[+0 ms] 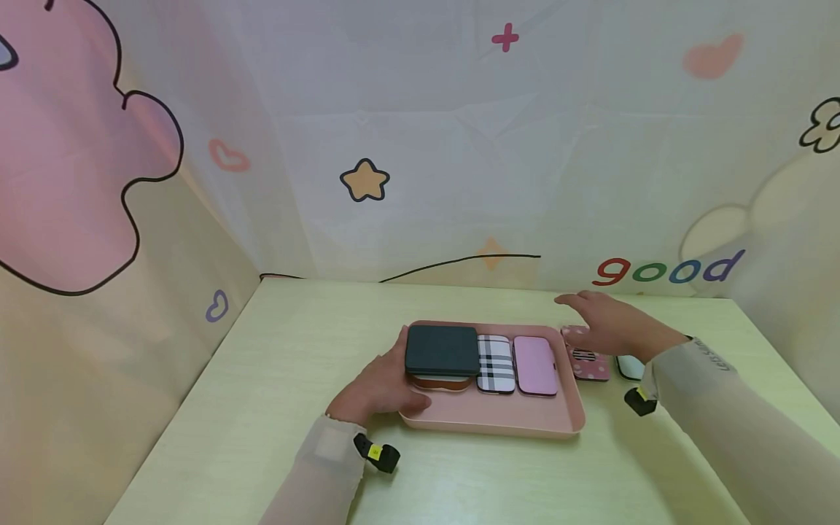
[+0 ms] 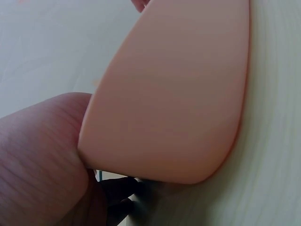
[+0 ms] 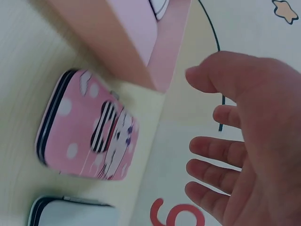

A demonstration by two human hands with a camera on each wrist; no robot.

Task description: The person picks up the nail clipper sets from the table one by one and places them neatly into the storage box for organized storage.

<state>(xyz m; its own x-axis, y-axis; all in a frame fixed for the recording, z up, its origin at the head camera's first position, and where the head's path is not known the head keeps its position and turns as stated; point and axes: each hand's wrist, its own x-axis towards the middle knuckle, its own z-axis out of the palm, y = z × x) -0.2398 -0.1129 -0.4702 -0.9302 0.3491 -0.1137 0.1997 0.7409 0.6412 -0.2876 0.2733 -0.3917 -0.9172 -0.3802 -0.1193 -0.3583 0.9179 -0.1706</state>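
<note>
My left hand [image 1: 387, 383] grips the left end of a pink tray [image 1: 499, 423]; the left wrist view shows it at the tray wall [image 2: 164, 103]. Inside the tray, a dark green case [image 1: 442, 350] lies on top of a brown one [image 1: 441, 383], beside a plaid case [image 1: 495, 364] and a plain pink case [image 1: 535, 366]. My right hand [image 1: 613, 324] is raised over a polka-dot pink case [image 1: 590, 366] right of the tray. In the right wrist view that hand [image 3: 254, 132] holds nothing, fingers apart, with the polka-dot case [image 3: 75, 136] below.
A pale case [image 1: 630, 367] lies on the table [image 1: 315, 328], right of the polka-dot case and partly hidden by my right arm. Behind the table hangs a printed cloth backdrop [image 1: 426, 219].
</note>
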